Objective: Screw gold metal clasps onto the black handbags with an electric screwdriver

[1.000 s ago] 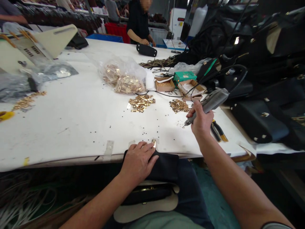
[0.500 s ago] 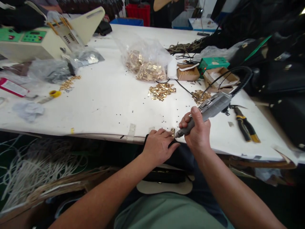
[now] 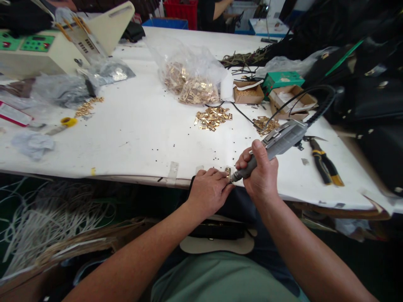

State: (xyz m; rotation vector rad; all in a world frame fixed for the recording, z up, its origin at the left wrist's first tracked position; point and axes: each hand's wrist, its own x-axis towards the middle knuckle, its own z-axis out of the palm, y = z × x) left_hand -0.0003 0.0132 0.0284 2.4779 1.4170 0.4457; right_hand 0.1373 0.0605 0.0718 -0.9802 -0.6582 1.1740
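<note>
The right hand [image 3: 261,174]'s grip is wrapped firmly round the electric screwdriver [image 3: 278,141], its bit aimed at a gold metal plate [image 3: 228,172] on the front edge of the bench [image 3: 132,144], beside a black panel [image 3: 234,204]. The left hand [image 3: 209,191] presses there, fingers touching the plate — whether its grip pinches anything, I cannot tell. Keeping the bit square and the left fingertips clear of it would serve best. Counted: one screwdriver, one plate under hand, one pair of pliers [image 3: 320,162], three loose heaps of gold fittings [image 3: 214,118].

1 power tool [image 3: 285,139], 3 gold piles [image 3: 214,119], 1 green box [image 3: 281,79]
</note>
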